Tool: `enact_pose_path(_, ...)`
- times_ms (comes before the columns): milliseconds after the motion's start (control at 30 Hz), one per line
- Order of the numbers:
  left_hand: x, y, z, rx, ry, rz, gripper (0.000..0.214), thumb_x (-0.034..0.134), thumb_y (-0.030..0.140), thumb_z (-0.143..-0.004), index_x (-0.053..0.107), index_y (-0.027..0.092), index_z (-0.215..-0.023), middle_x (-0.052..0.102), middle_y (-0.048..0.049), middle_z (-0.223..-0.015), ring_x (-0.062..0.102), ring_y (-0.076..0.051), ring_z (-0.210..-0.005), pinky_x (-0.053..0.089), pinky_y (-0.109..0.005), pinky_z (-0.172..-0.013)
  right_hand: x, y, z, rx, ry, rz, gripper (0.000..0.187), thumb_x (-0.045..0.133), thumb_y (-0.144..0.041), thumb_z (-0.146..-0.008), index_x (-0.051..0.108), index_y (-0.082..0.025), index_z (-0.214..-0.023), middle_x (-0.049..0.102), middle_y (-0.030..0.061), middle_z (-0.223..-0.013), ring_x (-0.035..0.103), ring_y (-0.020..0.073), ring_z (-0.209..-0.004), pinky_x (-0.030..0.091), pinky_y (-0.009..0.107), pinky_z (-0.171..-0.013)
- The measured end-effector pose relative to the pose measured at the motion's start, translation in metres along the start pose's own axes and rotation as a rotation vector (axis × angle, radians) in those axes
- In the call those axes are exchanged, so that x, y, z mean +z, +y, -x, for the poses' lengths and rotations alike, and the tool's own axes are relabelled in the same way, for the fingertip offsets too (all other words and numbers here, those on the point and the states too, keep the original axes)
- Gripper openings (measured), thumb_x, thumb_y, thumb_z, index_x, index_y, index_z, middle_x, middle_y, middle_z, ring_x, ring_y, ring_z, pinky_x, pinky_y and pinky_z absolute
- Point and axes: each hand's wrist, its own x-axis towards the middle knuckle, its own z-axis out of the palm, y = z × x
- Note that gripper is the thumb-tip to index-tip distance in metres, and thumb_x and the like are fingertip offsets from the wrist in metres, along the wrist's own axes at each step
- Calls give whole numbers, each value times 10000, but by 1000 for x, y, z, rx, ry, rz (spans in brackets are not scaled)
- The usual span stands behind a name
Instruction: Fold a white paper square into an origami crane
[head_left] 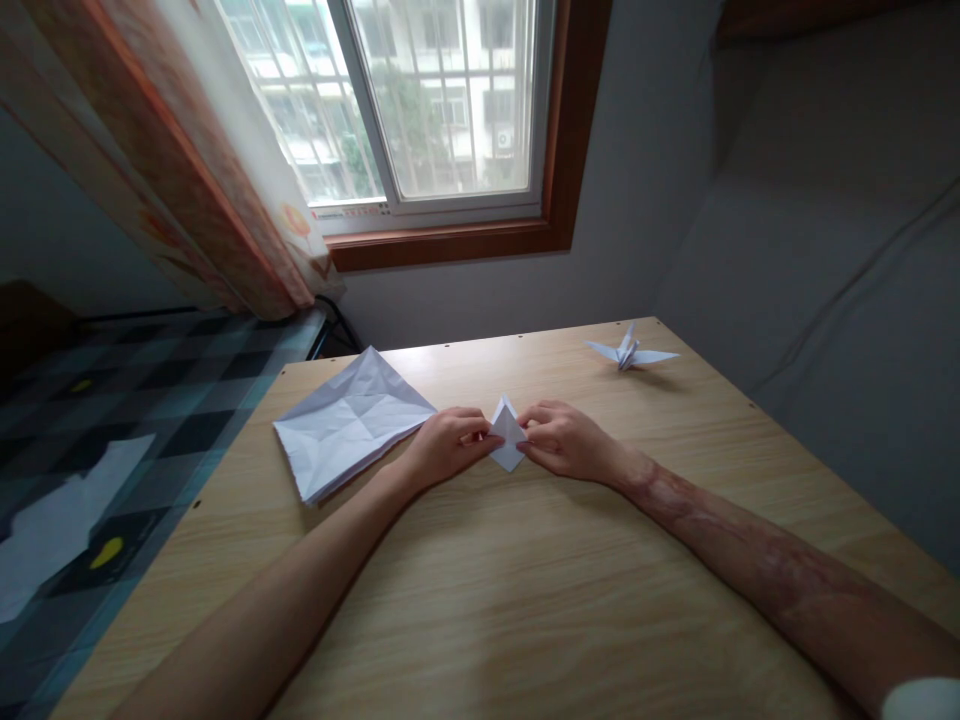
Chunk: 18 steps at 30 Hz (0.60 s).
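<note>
A small sheet of folded white paper (508, 432), kite-shaped with a point at top and bottom, is held between my two hands over the middle of the table. My left hand (452, 440) pinches its left corner between thumb and fingers. On the opposite side, my right hand (564, 437) grips the right corner in the same way. The paper's centre shows a crease, and its side corners are partly covered by my fingertips.
A stack of creased white paper sheets (352, 425) lies left of my hands on the wooden table (480, 600). Toward the back right stands a folded paper crane (628, 353). Left of the table is a checked bed cover (247, 345) with white paper pieces (60, 530). A window (457, 100) is behind.
</note>
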Motion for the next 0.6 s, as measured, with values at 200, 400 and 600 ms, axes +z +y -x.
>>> enact_pose_path(200,-2,2,-3,-58,-17,79,432,653,483,-1052,699,166,-761,605,-13,-765,522,-125,-686,391,-235,-613,0,1,0,48,23,-86,152,687,-218,-1043,784,-250,-931,813,66,-1138,753,230,-1003,595,400,-955)
enact_pose_path(400,0,-1,-3,-83,-35,141,334,697,454,-1012,736,166,-847,609,-3,-771,519,-121,-687,404,-232,-626,0,0,-1,43,19,-73,92,684,-214,-1035,728,-234,-957,802,86,-1147,736,260,-1055,582,423,-987)
enact_pose_path(600,1,-1,-1,-168,-36,195,296,676,426,-1018,742,171,-1153,645,15,-790,529,-119,-683,420,-226,-636,1,0,2,165,41,-110,282,734,-249,-1001,653,-205,-1268,778,119,-1172,726,296,-1083,584,443,-976)
